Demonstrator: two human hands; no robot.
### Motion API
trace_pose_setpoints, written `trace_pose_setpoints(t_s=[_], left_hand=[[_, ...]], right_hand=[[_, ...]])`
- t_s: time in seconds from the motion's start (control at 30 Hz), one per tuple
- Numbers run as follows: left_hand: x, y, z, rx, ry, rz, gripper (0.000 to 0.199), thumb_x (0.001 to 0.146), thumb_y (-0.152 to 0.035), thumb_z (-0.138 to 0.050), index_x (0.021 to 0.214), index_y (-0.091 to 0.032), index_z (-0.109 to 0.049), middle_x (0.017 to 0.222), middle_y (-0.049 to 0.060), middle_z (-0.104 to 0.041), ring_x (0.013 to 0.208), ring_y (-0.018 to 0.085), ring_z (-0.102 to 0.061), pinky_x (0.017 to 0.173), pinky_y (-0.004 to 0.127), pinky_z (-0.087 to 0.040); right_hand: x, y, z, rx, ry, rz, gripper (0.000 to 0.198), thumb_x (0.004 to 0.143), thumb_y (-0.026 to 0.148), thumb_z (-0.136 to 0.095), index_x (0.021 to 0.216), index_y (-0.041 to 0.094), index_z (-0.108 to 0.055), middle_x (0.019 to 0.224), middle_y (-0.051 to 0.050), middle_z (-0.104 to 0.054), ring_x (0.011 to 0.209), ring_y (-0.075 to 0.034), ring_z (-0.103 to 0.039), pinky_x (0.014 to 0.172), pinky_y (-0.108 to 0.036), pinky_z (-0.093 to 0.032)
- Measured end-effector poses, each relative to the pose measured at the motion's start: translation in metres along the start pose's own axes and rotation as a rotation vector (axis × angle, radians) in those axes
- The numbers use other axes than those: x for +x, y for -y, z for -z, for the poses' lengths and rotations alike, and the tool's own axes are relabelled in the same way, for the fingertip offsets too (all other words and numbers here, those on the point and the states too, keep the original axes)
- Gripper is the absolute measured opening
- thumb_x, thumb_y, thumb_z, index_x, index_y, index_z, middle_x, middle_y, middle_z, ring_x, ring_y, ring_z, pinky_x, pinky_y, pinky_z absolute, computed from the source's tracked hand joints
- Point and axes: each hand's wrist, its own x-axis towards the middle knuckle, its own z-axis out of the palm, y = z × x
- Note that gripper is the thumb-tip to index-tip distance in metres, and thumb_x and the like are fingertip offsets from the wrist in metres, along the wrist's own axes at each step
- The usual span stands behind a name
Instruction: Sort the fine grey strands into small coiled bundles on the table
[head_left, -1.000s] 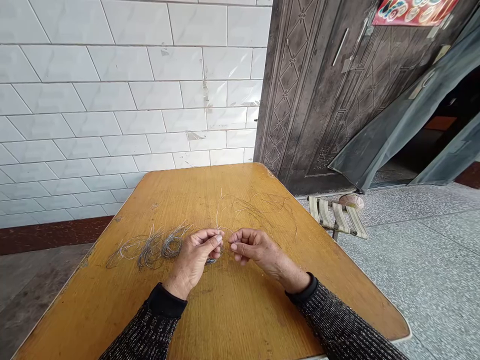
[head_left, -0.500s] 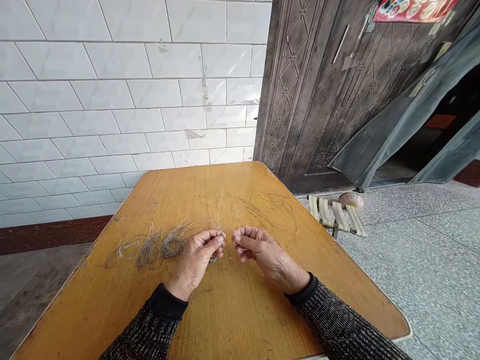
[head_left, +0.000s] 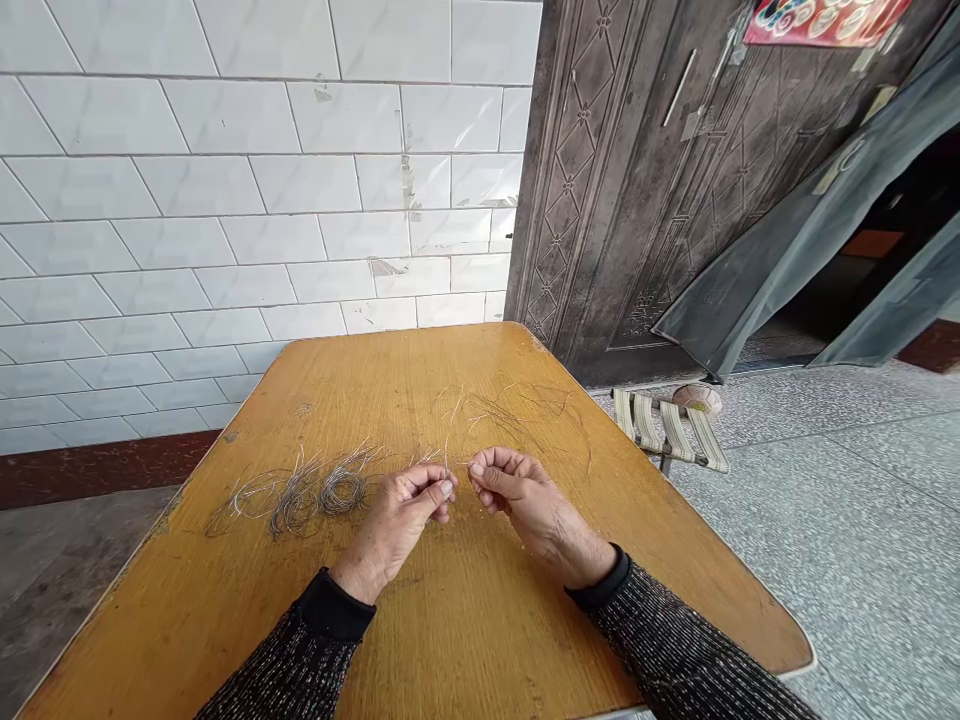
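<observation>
My left hand [head_left: 401, 515] is closed, thumb against forefinger, on a thin wire [head_left: 449, 435] whose free end sticks up above the fingertips. Close beside it, my right hand [head_left: 529, 505] pinches a fine strand that seems to run across the small gap from the left fingertips. Coiled bundles of thin grey wire [head_left: 343, 492] lie on the table to the left of my left hand. Beyond my hands, several loose dark strands [head_left: 517, 405] are scattered over the wood. Some wire ends behind my left hand are partly hidden.
The wooden table [head_left: 465, 640] reaches to a white tiled wall [head_left: 315, 180]. At right stand a dark carved door [head_left: 622, 200] and a grey curtain [head_left: 810, 230]. A striped strap stool [head_left: 671, 428] is on the speckled floor beside the table.
My left hand has shifted slightly right, and its upright wire now leans more to the right. Both hands keep their pinches; the view has shifted a little.
</observation>
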Motion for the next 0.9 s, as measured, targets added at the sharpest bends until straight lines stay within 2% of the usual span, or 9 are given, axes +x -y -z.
trace_pose_setpoints(t_s=[0.07, 0.1, 0.2, 0.27, 0.37, 0.5, 0.63, 0.9], left_hand=[[0.0, 0.0, -0.001, 0.002, -0.013, 0.006, 0.02, 0.074, -0.034, -0.057, 0.072, -0.014, -0.061, 0.062, -0.002, -0.049, 0.056, 0.01, -0.045, 0.056, 0.024, -0.04], [-0.001, -0.001, -0.001, 0.018, -0.024, 0.0, 0.02, 0.074, -0.034, -0.056, 0.07, -0.015, -0.06, 0.06, -0.002, -0.048, 0.054, 0.009, -0.044, 0.054, 0.024, -0.039], [-0.001, -0.003, -0.001, 0.166, -0.071, -0.063, 0.019, 0.075, -0.032, -0.054, 0.067, -0.016, -0.06, 0.056, -0.003, -0.047, 0.052, 0.01, -0.041, 0.05, 0.022, -0.035], [-0.001, -0.004, -0.002, 0.296, -0.103, -0.13, 0.016, 0.074, -0.029, -0.054, 0.067, -0.016, -0.062, 0.056, -0.002, -0.05, 0.052, 0.011, -0.042, 0.05, 0.023, -0.035], [0.0, -0.002, -0.003, 0.401, -0.116, -0.211, 0.014, 0.074, -0.025, -0.053, 0.068, -0.017, -0.063, 0.058, -0.001, -0.055, 0.054, 0.012, -0.045, 0.053, 0.024, -0.036], [0.0, 0.001, -0.004, 0.332, -0.11, -0.151, 0.015, 0.073, -0.027, -0.054, 0.069, -0.016, -0.063, 0.058, -0.001, -0.053, 0.053, 0.011, -0.044, 0.051, 0.024, -0.035], [-0.001, 0.001, -0.004, 0.097, -0.083, 0.018, 0.016, 0.07, -0.031, -0.058, 0.071, -0.015, -0.062, 0.059, -0.003, -0.049, 0.049, 0.009, -0.04, 0.045, 0.022, -0.033], [0.0, 0.004, -0.001, -0.331, -0.059, 0.219, 0.018, 0.056, -0.023, -0.07, 0.071, -0.013, -0.065, 0.057, -0.002, -0.051, 0.047, 0.005, -0.037, 0.045, 0.02, -0.025]], right_hand=[[0.001, 0.001, 0.003, -0.182, -0.008, 0.052, 0.026, 0.071, 0.041, -0.062, 0.068, 0.016, -0.053, 0.054, 0.005, -0.048, 0.045, -0.006, -0.044, 0.043, -0.018, -0.035], [0.0, 0.002, 0.004, -0.315, -0.038, 0.123, 0.025, 0.074, 0.041, -0.058, 0.071, 0.016, -0.054, 0.056, 0.004, -0.05, 0.047, -0.007, -0.046, 0.044, -0.019, -0.037], [-0.004, 0.007, 0.005, -0.801, -0.143, 0.493, 0.022, 0.082, 0.034, -0.052, 0.094, 0.017, -0.058, 0.087, -0.006, -0.06, 0.064, -0.011, -0.054, 0.056, -0.025, -0.046], [-0.007, 0.011, 0.005, -1.127, -0.12, 0.727, 0.027, 0.085, 0.029, -0.05, 0.109, 0.019, -0.055, 0.11, -0.01, -0.056, 0.083, -0.015, -0.056, 0.069, -0.03, -0.049], [-0.01, 0.014, 0.003, -1.453, -0.052, 0.902, 0.028, 0.088, 0.026, -0.046, 0.114, 0.019, -0.054, 0.12, -0.01, -0.054, 0.103, -0.021, -0.049, 0.08, -0.034, -0.048], [-0.01, 0.015, 0.003, -1.571, -0.056, 0.925, 0.026, 0.088, 0.026, -0.047, 0.112, 0.017, -0.055, 0.118, -0.01, -0.056, 0.108, -0.023, -0.045, 0.085, -0.035, -0.048], [-0.011, 0.016, 0.003, -1.586, -0.08, 0.915, 0.026, 0.088, 0.022, -0.046, 0.112, 0.015, -0.055, 0.114, -0.011, -0.057, 0.107, -0.022, -0.045, 0.083, -0.035, -0.048], [-0.011, 0.015, 0.002, -1.562, -0.09, 0.888, 0.023, 0.088, 0.019, -0.044, 0.106, 0.015, -0.057, 0.105, -0.01, -0.059, 0.099, -0.022, -0.046, 0.078, -0.034, -0.049]])
